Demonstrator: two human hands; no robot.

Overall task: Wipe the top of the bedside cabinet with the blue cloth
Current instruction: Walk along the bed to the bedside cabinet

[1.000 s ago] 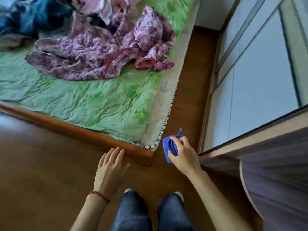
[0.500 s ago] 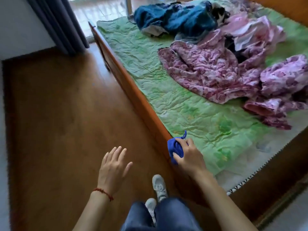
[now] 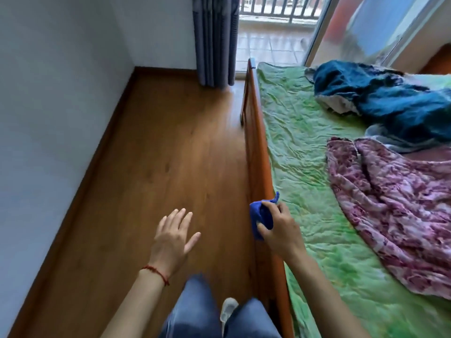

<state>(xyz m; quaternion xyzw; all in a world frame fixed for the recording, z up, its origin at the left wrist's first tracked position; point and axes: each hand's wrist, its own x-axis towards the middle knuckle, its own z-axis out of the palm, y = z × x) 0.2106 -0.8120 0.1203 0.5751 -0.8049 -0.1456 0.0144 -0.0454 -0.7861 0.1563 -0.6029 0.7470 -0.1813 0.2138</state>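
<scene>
While your right hand (image 3: pixel 280 230) closes around it, the blue cloth (image 3: pixel 261 217) sits bunched in the lower middle of the frame, just over the wooden bed rail (image 3: pixel 257 152). The wad runs roughly up and down the picture, its long axis lying close to the line of the rail, and one thin twisted corner sticks out at the top, pointing toward the upper right. Your fingers (image 3: pixel 273 206) curl over its upper edge and your thumb presses its lower part, so the grip is closed on the cloth.

Your left hand (image 3: pixel 170 237) hangs to the left of it, palm down, fingers spread flat and holding nothing, above the brown wooden floor (image 3: pixel 156 147); a red string bracelet (image 3: pixel 156 273) circles that wrist.

To the right of the rail spreads the green quilted sheet (image 3: pixel 305 147), with a purple floral blanket (image 3: pixel 395 201) at the right edge and a dark blue bundle (image 3: pixel 380 96) in the upper right. A grey curtain (image 3: pixel 214 40) hangs at top centre. No bedside cabinet is in view.
</scene>
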